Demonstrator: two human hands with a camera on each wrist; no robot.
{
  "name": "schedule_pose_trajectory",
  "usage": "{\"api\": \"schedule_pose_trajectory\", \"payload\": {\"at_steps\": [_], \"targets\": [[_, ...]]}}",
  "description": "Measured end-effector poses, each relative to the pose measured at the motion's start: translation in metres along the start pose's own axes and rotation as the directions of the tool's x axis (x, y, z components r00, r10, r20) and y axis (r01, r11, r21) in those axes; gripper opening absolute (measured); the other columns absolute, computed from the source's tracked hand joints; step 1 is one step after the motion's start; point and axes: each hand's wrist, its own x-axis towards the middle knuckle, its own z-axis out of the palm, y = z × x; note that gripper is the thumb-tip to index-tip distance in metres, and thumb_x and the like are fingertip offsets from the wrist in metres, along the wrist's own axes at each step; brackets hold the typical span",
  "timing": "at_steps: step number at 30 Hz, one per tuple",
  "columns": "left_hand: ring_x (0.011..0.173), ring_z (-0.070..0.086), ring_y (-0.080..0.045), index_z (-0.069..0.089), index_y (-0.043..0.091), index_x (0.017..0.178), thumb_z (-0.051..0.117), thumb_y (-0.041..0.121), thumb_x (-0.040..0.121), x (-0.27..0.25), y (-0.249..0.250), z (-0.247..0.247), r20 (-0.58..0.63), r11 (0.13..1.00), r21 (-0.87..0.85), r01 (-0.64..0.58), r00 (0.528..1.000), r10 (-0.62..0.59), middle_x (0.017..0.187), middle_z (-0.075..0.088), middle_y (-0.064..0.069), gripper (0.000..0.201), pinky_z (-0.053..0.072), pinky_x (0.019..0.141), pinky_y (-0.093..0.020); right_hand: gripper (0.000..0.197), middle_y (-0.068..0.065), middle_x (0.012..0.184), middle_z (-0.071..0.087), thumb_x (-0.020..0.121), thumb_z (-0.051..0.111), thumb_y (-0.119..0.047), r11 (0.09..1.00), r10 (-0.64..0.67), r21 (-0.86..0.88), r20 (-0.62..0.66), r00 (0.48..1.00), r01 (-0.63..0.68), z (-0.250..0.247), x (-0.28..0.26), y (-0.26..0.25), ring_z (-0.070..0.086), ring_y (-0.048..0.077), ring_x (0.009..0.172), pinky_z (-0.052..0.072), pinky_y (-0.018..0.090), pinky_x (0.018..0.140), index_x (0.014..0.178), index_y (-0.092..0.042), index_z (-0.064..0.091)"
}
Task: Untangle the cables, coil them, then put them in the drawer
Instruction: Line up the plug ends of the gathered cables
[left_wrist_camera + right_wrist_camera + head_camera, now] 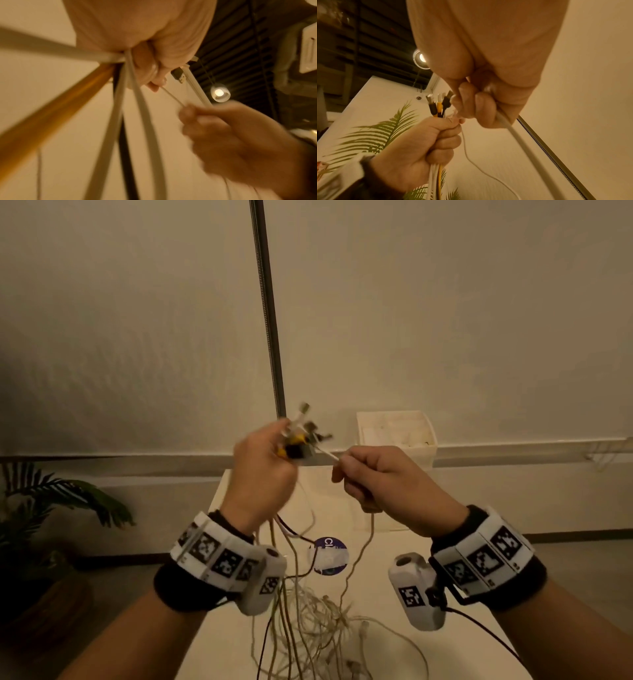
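My left hand (265, 470) is raised and grips a bundle of cable ends (300, 441); black, yellow and white plugs (438, 105) stick out above its fist (419, 146). From that bundle a thin white cable (326, 454) runs to my right hand (363, 474), which is curled round it. In the right wrist view my right hand (481, 108) also holds a thicker white cable (520, 140). White, orange and black cables (106, 142) hang from the left hand down to a tangled heap (315, 621) on the white table (387, 546).
An open white box-like drawer (363, 436) stands at the back of the table against the wall. A metal pole (270, 320) rises behind my hands. A potted plant (51, 501) stands to the left. A round purple sticker (325, 542) lies on the table.
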Motion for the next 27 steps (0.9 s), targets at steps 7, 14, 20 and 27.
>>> {"api": "schedule_pose_trajectory", "payload": {"at_steps": [7, 14, 20, 27], "targets": [[0.084, 0.064, -0.025, 0.069, 0.025, 0.091, 0.065, 0.043, 0.088, 0.028, -0.030, -0.068, -0.425, 0.957, 0.035, 0.289, 0.871, -0.247, 0.087, 0.067, 0.001, 0.018, 0.053, 0.079, -0.052, 0.033, 0.000, 0.050, 0.034, 0.102, 0.041, -0.022, 0.987, 0.122, 0.111, -0.009, 0.993, -0.120, -0.003, -0.021, 0.044, 0.025, 0.011, 0.045, 0.022, 0.025, 0.047, 0.077, -0.006, 0.056], [0.074, 0.061, 0.016, 0.042, 0.024, 0.146, 0.058, -0.009, 0.085, -0.008, 0.003, -0.004, 0.053, 0.989, 0.129, -0.075, 0.996, 0.068, 0.103, 0.063, 0.017, 0.071, 0.047, 0.069, -0.002, 0.035, -0.002, 0.049, 0.036, 0.102, 0.039, -0.019, 0.993, 0.053, 0.105, -0.052, 0.997, -0.047, -0.002, 0.004, 0.019, 0.026, 0.011, 0.043, 0.023, 0.023, 0.045, 0.074, -0.008, 0.055], [0.065, 0.059, -0.012, 0.063, 0.012, 0.083, 0.050, -0.005, 0.084, -0.008, -0.004, 0.015, 0.226, 0.993, 0.060, -0.101, 0.970, 0.085, 0.071, 0.066, 0.002, 0.022, 0.048, 0.058, -0.036, 0.032, 0.005, 0.054, 0.034, 0.102, 0.038, -0.019, 0.934, 0.076, 0.343, 0.078, 0.994, -0.098, -0.001, 0.002, 0.009, 0.020, 0.014, 0.046, 0.015, 0.030, 0.050, 0.084, -0.004, 0.059], [0.063, 0.057, 0.004, 0.061, 0.025, 0.072, 0.056, -0.005, 0.088, 0.011, -0.021, -0.035, -0.075, 0.981, 0.195, 0.017, 0.997, -0.002, 0.068, 0.059, 0.016, 0.035, 0.042, 0.057, -0.014, 0.027, 0.001, 0.054, 0.036, 0.095, 0.045, -0.030, 0.950, 0.107, 0.280, 0.128, 0.986, -0.139, -0.006, -0.046, 0.040, 0.025, 0.013, 0.044, 0.025, 0.023, 0.043, 0.086, -0.010, 0.062]]}}
